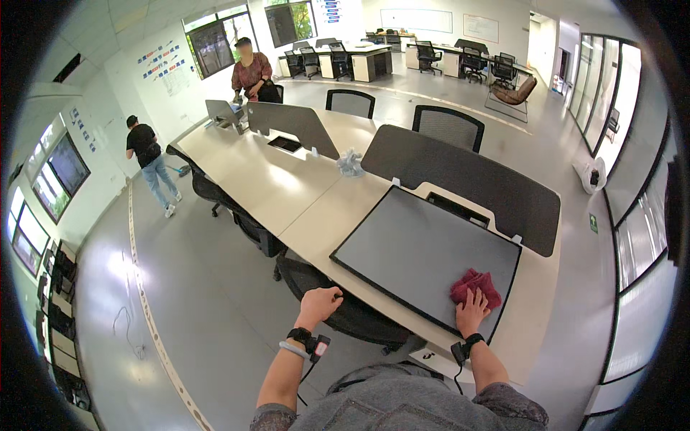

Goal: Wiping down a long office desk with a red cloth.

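My right hand (471,312) lies on a crumpled dark red cloth (476,284), its fingers spread and pressing down on it. Under the cloth is a large flat grey panel with a black rim (415,250), resting on the pale desk (310,229). Only the near right part of the panel is covered. My left hand (320,305) hovers with curled fingers above the black office chair (356,323), close to the desk's near edge; I see nothing in it. Both wrists wear black straps with small devices and cables.
Dark grey divider screens (463,178) run along the desk's middle, near a crumpled clear plastic bag (350,163). One person (252,75) stands at the far end. Another person (144,145) is on the left, near a broom head (184,171). A white bag (590,175) sits at right.
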Motion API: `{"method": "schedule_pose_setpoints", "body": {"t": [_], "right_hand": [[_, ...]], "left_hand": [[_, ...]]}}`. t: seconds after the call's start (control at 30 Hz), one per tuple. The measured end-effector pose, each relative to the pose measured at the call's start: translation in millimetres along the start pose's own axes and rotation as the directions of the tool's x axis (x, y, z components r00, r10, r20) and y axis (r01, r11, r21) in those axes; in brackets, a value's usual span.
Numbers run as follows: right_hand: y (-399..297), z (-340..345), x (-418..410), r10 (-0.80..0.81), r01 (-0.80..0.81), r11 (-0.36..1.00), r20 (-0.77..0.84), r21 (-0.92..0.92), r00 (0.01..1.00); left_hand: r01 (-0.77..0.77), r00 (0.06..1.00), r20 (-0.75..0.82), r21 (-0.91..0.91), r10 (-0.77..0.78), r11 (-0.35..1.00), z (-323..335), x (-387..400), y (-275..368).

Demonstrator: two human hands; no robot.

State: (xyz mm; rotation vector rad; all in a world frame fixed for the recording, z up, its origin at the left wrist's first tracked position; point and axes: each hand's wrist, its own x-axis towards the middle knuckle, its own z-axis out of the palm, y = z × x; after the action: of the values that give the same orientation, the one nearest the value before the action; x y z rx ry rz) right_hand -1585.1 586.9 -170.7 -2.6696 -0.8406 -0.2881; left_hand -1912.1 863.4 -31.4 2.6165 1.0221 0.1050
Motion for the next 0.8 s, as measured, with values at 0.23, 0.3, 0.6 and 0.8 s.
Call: {"method": "schedule_pose_setpoints", "body": {"t": [0.23, 0.3, 0.6, 0.8], "right_hand": [[-1.6, 2.0, 0.1, 0.014, -0.014, 1.000, -0.002, -0.010, 1.000], [-1.0, 2.5, -0.2, 0.019, -0.019, 1.000, -0.008, -0.006, 1.000], [-3.0, 0.3, 1.0, 0.008, -0.008, 1.000, -0.009, 0.014, 1.000], [2.2, 3.7, 0.1, -0.036, 0.036, 0.999, -0.020, -0.002, 0.999]], "left_hand": [[0.025, 1.000, 0.012, -0.004, -0.025, 1.000, 1.9, -0.2, -3.0], [0.025, 1.000, 0.013, -0.007, -0.025, 1.000, 1.2, 0.5, -1.0], [0.015, 1.000, 0.005, -0.007, -0.015, 1.000, 0.1, 0.3, -2.2], [-0.067, 0.993, -0.097, -0.049, 0.062, 0.997, -0.4, -2.0, 0.2]]}}
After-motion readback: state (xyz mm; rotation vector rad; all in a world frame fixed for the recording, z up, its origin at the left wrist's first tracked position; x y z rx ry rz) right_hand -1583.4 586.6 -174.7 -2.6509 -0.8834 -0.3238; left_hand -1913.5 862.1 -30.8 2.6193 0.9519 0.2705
